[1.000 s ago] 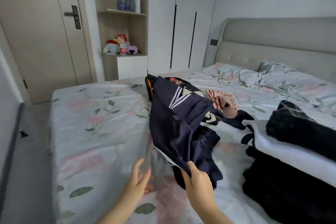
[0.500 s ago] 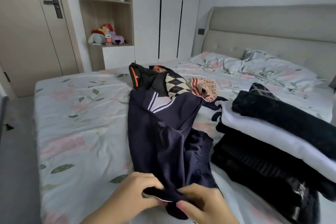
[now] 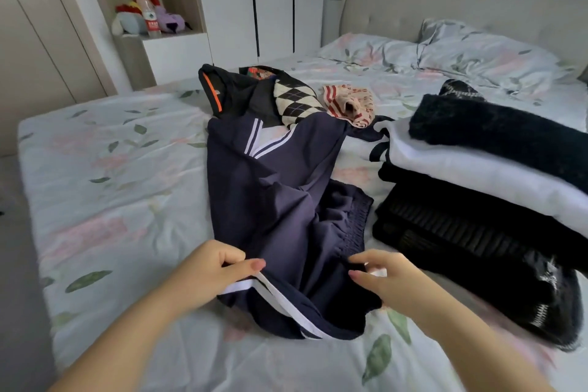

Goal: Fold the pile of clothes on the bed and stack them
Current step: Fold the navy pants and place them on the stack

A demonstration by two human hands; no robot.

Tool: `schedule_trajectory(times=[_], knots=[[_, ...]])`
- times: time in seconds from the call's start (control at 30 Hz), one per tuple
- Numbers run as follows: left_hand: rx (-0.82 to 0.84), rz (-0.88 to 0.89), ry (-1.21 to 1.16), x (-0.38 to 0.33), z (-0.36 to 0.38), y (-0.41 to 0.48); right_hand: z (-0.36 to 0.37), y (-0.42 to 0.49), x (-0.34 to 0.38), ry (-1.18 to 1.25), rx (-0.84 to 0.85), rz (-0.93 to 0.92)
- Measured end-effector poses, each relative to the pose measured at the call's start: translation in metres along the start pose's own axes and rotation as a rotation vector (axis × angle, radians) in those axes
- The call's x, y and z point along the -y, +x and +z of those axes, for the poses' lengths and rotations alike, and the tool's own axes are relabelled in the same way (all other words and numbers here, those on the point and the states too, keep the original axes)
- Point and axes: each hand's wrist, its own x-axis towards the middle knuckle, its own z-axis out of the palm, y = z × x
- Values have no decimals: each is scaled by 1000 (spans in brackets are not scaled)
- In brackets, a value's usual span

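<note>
Pinching the near hem of the navy white-striped garment lying on the bed, the curled fingers of the left hand and right hand have the folded stack just right of them, the unfolded pile beyond, and a bottle, its label unreadable, on the far shelf.
</note>
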Motion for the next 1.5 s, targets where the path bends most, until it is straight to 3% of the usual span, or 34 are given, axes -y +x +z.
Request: schedule_trajectory(times=[0.1,0.17,0.27,0.33,0.43,0.5,0.6,0.77,0.93,1.03,1.13,1.37,1.5], knots=[[-121,-131,165,7,-1,-6,7,-2,1,166,-15,26],[-268,-127,278,8,6,-12,11,-6,5,234,-12,1],[-474,221,290,-11,21,-22,13,-11,11,297,-17,-99],[-325,449,193,-28,32,-28,12,-14,14,401,23,-166],[-41,422,114,-37,58,-38,15,-16,20,710,145,-196],[-64,332,124,-32,71,-40,18,-17,26,895,239,-109],[-159,242,52,-31,73,-34,23,-17,29,950,363,-89],[-192,125,-8,-28,58,-25,27,-23,30,791,380,-252],[48,153,-135,-35,43,-28,20,-17,22,425,-196,-414],[132,156,-308,-37,31,-31,11,-9,14,38,-386,-455],[171,161,-456,-35,16,-33,4,-2,8,-213,-325,-414],[399,165,-633,-31,-6,-40,7,4,4,-354,-131,-517],[549,285,-790,-35,-3,-41,18,3,3,-437,-70,-614]])
